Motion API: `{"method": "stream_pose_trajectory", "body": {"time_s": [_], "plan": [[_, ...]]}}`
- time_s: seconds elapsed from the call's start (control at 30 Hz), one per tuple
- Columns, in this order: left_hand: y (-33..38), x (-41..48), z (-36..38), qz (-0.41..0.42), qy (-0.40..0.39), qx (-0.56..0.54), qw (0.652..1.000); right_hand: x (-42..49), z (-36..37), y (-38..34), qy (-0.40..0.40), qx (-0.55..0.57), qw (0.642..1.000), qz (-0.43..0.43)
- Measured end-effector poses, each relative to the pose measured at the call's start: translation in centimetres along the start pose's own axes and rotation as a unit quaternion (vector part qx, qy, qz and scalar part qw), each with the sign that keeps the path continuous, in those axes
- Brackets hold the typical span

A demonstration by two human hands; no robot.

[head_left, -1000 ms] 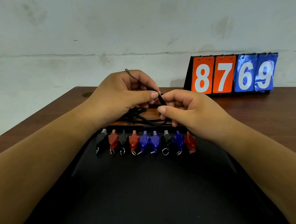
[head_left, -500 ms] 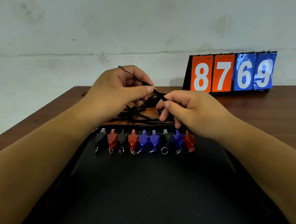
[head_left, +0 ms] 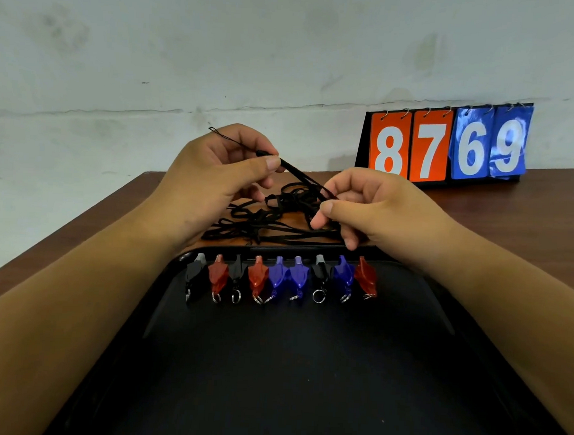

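My left hand point(head_left: 211, 176) pinches one end of a black cord point(head_left: 297, 176) between thumb and fingers, and a thin loop sticks up behind the hand. My right hand point(head_left: 372, 208) pinches the same cord lower down, so a short stretch runs taut between the hands. A tangle of black cords point(head_left: 265, 223) lies on the table beneath them. Along the far rim of a black tray point(head_left: 304, 368) sits a row of several small whistles point(head_left: 279, 276) in black, red and blue, each with a metal ring.
A flip scoreboard point(head_left: 449, 146) reading 8769 stands at the back right of the brown wooden table point(head_left: 528, 223), against a pale wall. The table's left edge runs diagonally past my left forearm.
My hands have drawn apart. The left hand rose and moved left with the cord end, the right dropped slightly, and more cord has pulled out of the tangle.
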State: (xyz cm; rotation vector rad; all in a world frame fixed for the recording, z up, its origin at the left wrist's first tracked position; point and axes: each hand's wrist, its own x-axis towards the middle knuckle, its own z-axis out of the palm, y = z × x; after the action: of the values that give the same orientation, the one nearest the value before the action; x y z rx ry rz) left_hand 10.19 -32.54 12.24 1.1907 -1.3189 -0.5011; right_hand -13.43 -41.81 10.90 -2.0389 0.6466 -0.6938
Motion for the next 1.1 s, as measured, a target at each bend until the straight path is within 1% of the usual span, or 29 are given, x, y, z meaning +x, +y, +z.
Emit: {"method": "stream_pose_trajectory", "body": {"time_s": [0.27, 0.4, 0.53, 0.67, 0.77, 0.97, 1.1], "plan": [[-0.2, 0.1, 0.0, -0.007, -0.007, -0.044, 0.999, 0.1, 0.0, 0.2, -0.028, 0.128, 0.991, 0.018], [-0.3, 0.1, -0.2, -0.012, -0.007, -0.076, 0.997, 0.3, 0.1, 0.4, -0.045, 0.242, 0.968, 0.038], [-0.3, 0.2, -0.3, -0.006, -0.013, -0.095, 0.995, 0.2, 0.0, 0.5, -0.064, 0.299, 0.951, 0.047], [-0.2, 0.2, -0.3, -0.002, -0.014, -0.116, 0.993, 0.2, -0.5, 0.7, -0.074, 0.293, 0.952, 0.048], [-0.4, 0.5, -0.9, -0.006, 0.002, -0.104, 0.995, 0.5, -0.9, 1.1, -0.071, 0.292, 0.953, 0.04], [-1.4, 1.5, -3.5, -0.035, 0.07, -0.084, 0.993, 1.1, -2.3, 2.4, -0.022, 0.286, 0.957, 0.054], [-2.3, 2.2, -5.6, -0.049, 0.112, -0.081, 0.989, 1.3, -3.3, 3.2, 0.019, 0.226, 0.972, 0.061]]}}
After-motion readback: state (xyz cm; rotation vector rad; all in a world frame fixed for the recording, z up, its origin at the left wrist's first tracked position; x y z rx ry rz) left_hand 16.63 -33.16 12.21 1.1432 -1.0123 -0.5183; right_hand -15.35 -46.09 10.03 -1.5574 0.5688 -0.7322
